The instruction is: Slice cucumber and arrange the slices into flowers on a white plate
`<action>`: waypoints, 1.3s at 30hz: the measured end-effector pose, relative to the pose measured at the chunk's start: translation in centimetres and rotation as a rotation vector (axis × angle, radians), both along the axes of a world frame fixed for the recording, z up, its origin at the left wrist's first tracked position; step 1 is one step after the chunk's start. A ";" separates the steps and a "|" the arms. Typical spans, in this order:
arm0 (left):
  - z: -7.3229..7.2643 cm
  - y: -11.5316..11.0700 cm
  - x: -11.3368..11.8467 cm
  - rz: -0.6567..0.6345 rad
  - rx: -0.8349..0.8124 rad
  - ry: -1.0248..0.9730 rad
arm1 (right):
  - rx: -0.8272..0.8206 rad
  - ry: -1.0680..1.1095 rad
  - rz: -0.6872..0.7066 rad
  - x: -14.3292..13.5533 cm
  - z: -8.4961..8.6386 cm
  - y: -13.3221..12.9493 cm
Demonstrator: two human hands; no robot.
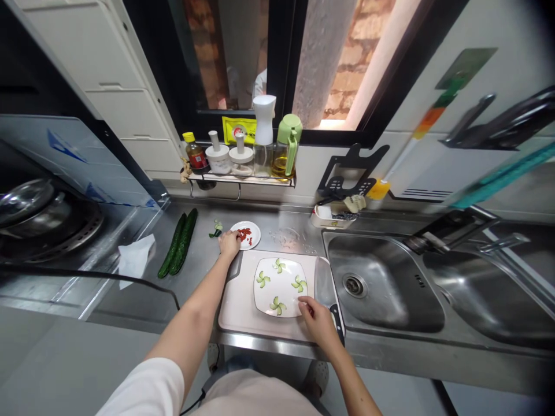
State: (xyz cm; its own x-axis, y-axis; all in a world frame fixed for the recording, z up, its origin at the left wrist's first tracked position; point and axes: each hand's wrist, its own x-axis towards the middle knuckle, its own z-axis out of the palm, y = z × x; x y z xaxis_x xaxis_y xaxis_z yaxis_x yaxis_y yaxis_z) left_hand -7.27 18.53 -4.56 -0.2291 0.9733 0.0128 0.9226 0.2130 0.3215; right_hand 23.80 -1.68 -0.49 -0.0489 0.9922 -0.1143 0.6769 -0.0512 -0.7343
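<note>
Beyond the square plate (277, 287), her left hand (229, 242) pinches at the small dish (247, 234) of red bits, while her right hand (318, 320) pinches the plate's near corner.

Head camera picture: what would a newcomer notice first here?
The square white plate with four green pinwheel garnishes sits on the pale cutting board at the counter's centre; the right hand touches its near right edge. The left hand reaches to a small dish of red bits behind the board. Two cucumbers lie further left.
</note>
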 end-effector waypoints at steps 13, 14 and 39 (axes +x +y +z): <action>0.5 0.6 -0.2 -0.090 -0.018 0.041 | 0.026 0.216 -0.061 -1.1 0.0 0.9; 0.5 0.7 -0.2 -0.099 -0.029 0.044 | 0.032 0.223 -0.061 -1.2 0.0 1.1; -0.3 0.8 -0.2 0.085 0.117 -0.589 | 0.043 0.209 -0.072 -1.0 -0.2 1.7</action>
